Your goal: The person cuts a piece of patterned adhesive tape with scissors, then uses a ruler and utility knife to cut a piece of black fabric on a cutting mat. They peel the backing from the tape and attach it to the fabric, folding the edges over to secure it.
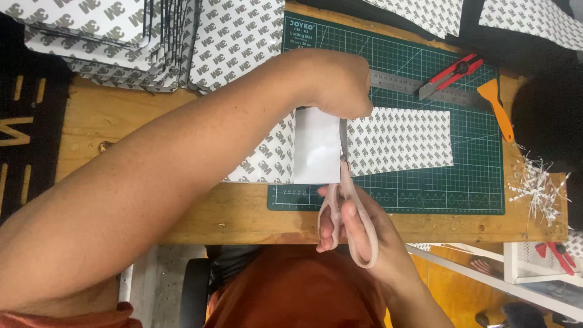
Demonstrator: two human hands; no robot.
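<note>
My right hand (358, 234) grips pink-handled scissors (352, 206), their blades pointing away from me into a sheet. The sheet (395, 143) is white with a grey repeating print on its backing and lies on a green cutting mat (425, 188). A plain white glossy part of it (316, 152) is folded up to the left of the blades. My left arm reaches across from the left, and my left hand (340, 85) pinches the sheet's far edge just above the scissor tips.
A steel ruler (395, 82), a red utility knife (452, 73) and an orange scraper (498, 106) lie at the mat's far right. Stacks of printed sheets (121, 42) fill the far left. Paper shreds (537, 185) lie on the wooden table at right. A white rack (540, 264) stands below right.
</note>
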